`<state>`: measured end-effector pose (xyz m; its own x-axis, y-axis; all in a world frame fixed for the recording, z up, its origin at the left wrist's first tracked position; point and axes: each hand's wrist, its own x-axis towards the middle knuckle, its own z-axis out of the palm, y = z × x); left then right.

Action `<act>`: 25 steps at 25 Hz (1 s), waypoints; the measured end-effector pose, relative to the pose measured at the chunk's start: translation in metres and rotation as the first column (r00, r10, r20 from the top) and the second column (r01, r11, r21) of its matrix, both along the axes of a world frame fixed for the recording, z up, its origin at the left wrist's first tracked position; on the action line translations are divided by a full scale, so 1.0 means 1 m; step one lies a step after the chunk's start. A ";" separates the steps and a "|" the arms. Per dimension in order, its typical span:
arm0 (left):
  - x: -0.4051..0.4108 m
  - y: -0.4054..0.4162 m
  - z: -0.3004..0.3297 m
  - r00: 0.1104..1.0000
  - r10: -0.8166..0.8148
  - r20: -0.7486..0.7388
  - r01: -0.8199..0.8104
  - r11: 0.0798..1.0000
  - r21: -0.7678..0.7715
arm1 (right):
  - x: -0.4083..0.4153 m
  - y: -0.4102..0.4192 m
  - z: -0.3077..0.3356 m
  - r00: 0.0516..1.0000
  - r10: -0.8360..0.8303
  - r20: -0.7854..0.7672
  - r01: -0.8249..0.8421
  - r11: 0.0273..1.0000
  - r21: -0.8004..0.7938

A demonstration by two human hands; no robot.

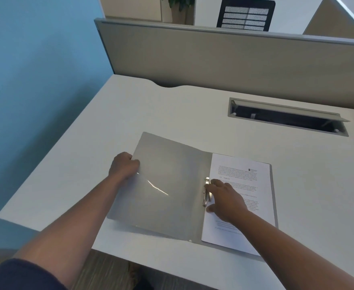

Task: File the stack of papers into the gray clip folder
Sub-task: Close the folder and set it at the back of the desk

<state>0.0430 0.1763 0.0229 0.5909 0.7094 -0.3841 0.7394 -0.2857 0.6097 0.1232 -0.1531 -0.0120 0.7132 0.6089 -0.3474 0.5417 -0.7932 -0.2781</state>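
Toward the near edge of the white desk [171,114] lies the gray clip folder [171,185], spread open and turned a little askew to that edge. Its front cover is a smooth, slightly glossy gray sheet with a bright crease of glare, lifted a touch off the desk on the side toward the left edge. On the folder's right half rests the stack of papers [243,181], white sheets of small printed text with a small dark emblem near the far corner, a thin gray margin of folder showing around them. Along the spine sits 1 metal clip [206,191]. The left hand [124,166] has its fingers clenched on the cover's outer edge. The right hand [226,198] lies flat on the papers, fingers released and spread, fingertips touching the clip.
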 end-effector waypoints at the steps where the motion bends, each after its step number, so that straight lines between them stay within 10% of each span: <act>1: 0.003 0.001 0.013 1.000 -0.017 0.023 0.017 1.000 0.014 | 0.000 -0.001 -0.001 1.000 0.005 -0.001 -0.005 1.000 0.004; 8: 0.030 -0.040 0.111 0.936 -0.234 0.263 0.310 0.902 -0.300 | -0.001 0.000 0.029 0.971 -0.117 -0.207 0.177 0.937 0.301; 12: 0.043 -0.107 0.131 0.835 -0.403 0.374 0.533 0.763 -0.366 | 0.003 -0.013 0.089 0.820 -0.058 -0.569 0.501 0.553 0.665; 17: 0.055 -0.170 0.087 0.760 -0.589 0.274 0.649 0.673 -0.355 | 0.021 -0.056 0.122 0.775 -0.017 -0.632 0.591 0.374 0.714; 25: 0.044 -0.208 -0.001 0.747 -0.652 -0.132 0.651 0.757 -0.052 | 0.035 -0.145 0.077 0.690 -0.401 -0.603 0.709 0.539 0.454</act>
